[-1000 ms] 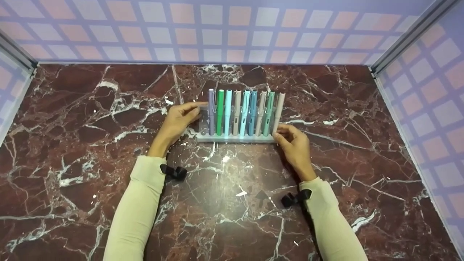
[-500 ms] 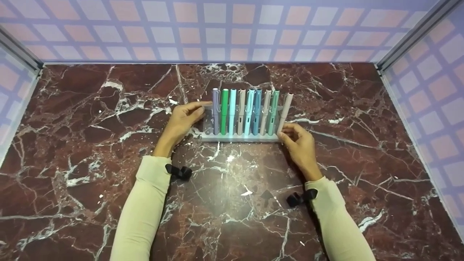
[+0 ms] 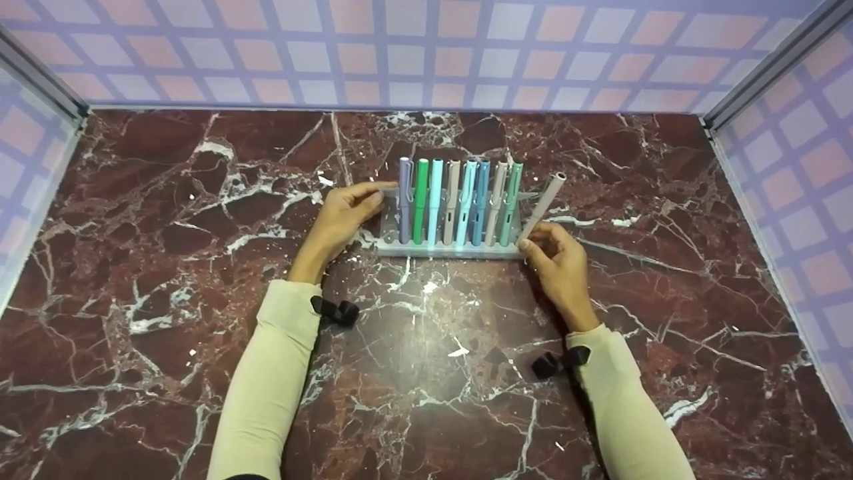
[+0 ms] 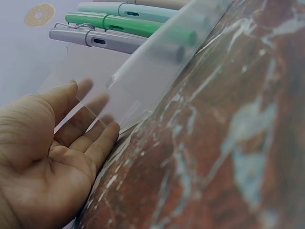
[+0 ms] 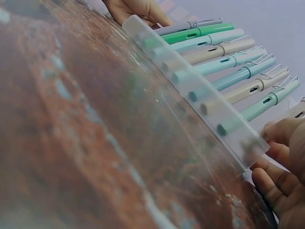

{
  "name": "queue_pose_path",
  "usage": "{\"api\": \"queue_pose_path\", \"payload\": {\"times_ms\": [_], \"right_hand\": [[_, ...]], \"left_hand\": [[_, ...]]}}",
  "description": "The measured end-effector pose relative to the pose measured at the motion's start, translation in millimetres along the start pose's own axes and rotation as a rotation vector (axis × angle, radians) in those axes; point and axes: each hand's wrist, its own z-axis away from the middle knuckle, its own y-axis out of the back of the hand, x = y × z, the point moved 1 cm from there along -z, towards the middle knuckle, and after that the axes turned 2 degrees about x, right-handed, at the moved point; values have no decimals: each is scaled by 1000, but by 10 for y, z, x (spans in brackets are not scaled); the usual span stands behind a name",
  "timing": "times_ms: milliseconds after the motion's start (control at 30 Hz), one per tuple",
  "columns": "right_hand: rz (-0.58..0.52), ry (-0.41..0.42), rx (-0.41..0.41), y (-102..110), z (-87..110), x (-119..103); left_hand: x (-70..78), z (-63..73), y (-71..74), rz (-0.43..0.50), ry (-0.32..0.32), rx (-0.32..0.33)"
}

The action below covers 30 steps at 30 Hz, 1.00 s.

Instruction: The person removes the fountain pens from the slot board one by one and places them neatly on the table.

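Nine pens (image 3: 465, 207), marbled tabletop (image 3: 426, 373), checked walls (image 3: 406, 57)

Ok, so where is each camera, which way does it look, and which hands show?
Head: worn on the head, facing forward and down at pens in a clear stand; left hand, right hand and both sleeves show.
Left wrist: worn there, facing the clear stand's end by the purple pen; only the left hand shows.
Right wrist: worn there, facing across the clear stand toward that end; the right hand shows at the right edge, part of the left hand at the top.
Both wrist views share the green pen.
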Motion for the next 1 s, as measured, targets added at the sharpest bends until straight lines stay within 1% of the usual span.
{"api": "queue_pose_path", "payload": {"times_ms": [67, 167, 267, 367, 433, 567, 667, 767, 1000], "right_hand": [[-13, 16, 21, 12, 8, -12], [-52, 38, 53, 15, -1, -2], [-99, 50, 91, 14, -29, 92], [-129, 60, 137, 24, -50, 208], [-122, 63, 171, 41, -54, 263], [-70, 81, 223, 76, -28, 274], [-44, 92, 231, 88, -14, 273], [-56, 89, 219, 85, -10, 270], [-134, 63, 181, 80, 9, 275]], "left_hand": [[-10, -2, -14, -9, 3, -6], [-19, 2, -9, -19, 3, 3], [-20, 5, 11, -12, -3, 14], [-16, 9, 16, -18, -3, 10], [-14, 5, 7, -24, -6, 3], [-12, -14, -14, -12, -16, -9], [-10, -24, -21, -7, -13, -11], [-5, -25, -16, -14, -6, -4], [-3, -5, -11, 10, -4, 1]]}}
